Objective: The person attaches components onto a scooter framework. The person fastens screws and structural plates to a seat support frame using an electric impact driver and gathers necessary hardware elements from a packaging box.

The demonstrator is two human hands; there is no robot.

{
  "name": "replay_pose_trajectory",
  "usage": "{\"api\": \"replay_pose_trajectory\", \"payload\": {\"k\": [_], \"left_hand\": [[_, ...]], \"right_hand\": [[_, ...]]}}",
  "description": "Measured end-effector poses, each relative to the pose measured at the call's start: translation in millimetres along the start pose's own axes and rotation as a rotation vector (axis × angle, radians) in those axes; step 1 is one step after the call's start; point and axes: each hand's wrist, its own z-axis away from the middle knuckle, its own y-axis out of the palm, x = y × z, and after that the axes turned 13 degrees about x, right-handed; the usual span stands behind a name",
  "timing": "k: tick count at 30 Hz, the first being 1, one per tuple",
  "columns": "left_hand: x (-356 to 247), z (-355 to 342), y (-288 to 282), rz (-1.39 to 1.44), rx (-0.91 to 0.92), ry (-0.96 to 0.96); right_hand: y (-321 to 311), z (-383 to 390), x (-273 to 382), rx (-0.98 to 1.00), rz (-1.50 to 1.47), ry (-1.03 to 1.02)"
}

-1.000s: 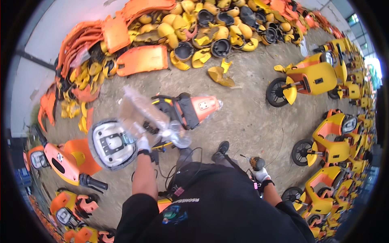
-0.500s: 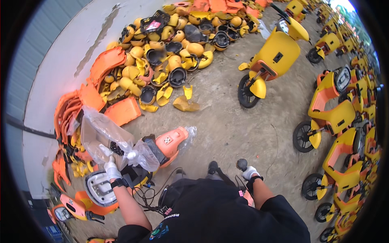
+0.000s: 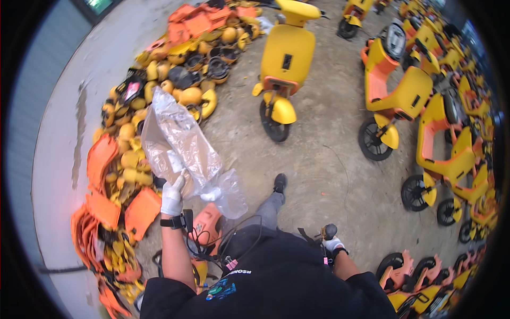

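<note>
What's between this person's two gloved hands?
In the head view, between the left hand and right hand lie part of the plastic bag, an orange panel, black cables, a grey trouser leg and floor.

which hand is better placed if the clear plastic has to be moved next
Probably the left hand: it holds the clear plastic, while the right hand is well off to the other side, holding a dark-ended tool.

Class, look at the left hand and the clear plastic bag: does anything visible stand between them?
Nothing visible except the white glove: the left hand holds the clear plastic bag at its near edge. The heaped yellow parts lie to the left and beyond, not between.
</note>
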Motion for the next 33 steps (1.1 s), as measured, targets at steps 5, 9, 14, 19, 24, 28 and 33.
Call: {"api": "replay_pose_trajectory", "payload": {"k": [5,9,14,19,24,28,33], "left_hand": [[-17,-123,102,-0.09,0.306,0.035],[-14,-207,182,-0.218,0.441,-0.026],[-38,-261,298,-0.229,0.624,-0.144],[-24,-320,374,-0.251,0.77,-0.199],[-21,-364,451,-0.356,0.831,-0.17],[-22,-398,501,-0.472,0.876,-0.122],[-30,-434,560,-0.454,0.76,-0.14]], "right_hand": [[21,-88,-109,-0.051,-0.128,-0.185],[11,-55,-79,-0.056,-0.075,0.203],[-53,-36,-22,-0.106,-0.231,0.202],[-123,-51,13,-0.128,-0.3,0.191],[-203,-85,34,-0.131,-0.31,0.178],[-275,-111,43,-0.125,-0.274,0.158],[-397,-116,73,-0.108,-0.178,0.128]]}}
